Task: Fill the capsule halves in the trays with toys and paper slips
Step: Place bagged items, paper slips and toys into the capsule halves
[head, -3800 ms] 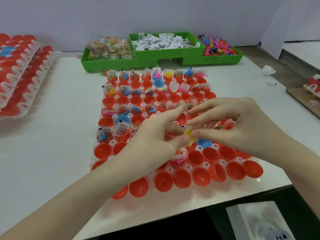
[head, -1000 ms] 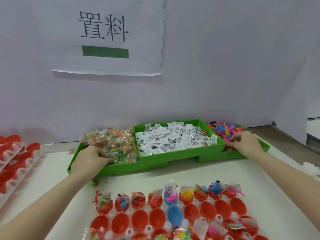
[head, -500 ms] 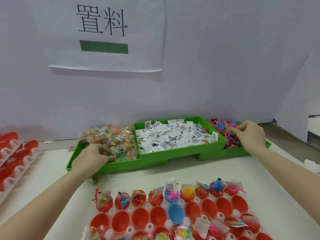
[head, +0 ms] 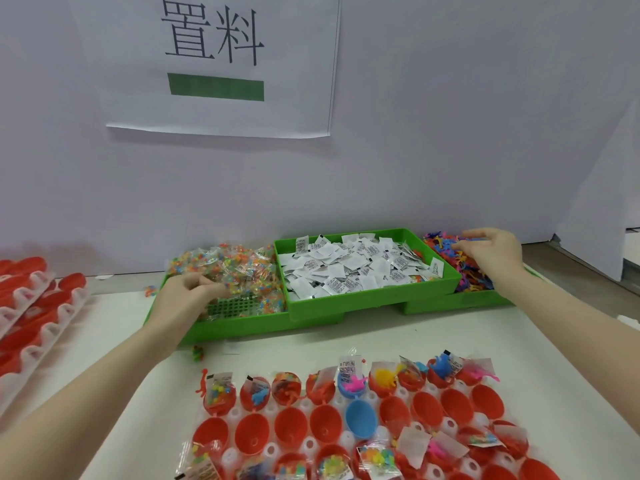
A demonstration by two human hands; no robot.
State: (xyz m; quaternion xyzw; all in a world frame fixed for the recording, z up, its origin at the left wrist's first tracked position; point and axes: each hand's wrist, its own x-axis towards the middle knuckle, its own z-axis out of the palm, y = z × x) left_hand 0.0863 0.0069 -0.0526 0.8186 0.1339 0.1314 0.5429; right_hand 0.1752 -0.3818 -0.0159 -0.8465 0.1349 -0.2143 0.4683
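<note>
In the head view, a green bin (head: 242, 327) with three compartments sits at twelve o'clock on the white table (head: 398, 337), against a pale wall carrying a paper sign (head: 221, 64) with two black characters and a green bar. The left hand (head: 183, 303) reaches into the bin's left compartment at about eleven o'clock, its fingers curled down among clear packets of coloured beads (head: 232, 268); whether they actually pinch a packet cannot be told, since the fingertips are buried in the pile. The right hand (head: 491, 252) is over the right compartment at about one o'clock, fingers bent and slightly spread, touching the heap of small plastic toy figures (head: 464, 275); whether it grips any figure cannot be told either. Between the two, the raised middle compartment is heaped with folded white paper slips (head: 353, 268). At six o'clock, nearest the viewer, lies the clear tray (head: 235, 415) of red capsule halves (head: 291, 426), with one empty blue half (head: 360, 422) among them; the far row already holds toys, bead packets and slips, the next row is mostly empty, and the nearest visible row is partly filled. At nine o'clock, stacked trays of red halves (head: 31, 317) rest at the table's left edge. A loose bead cluster (head: 198, 353) lies on the table just in front of the bin.
</note>
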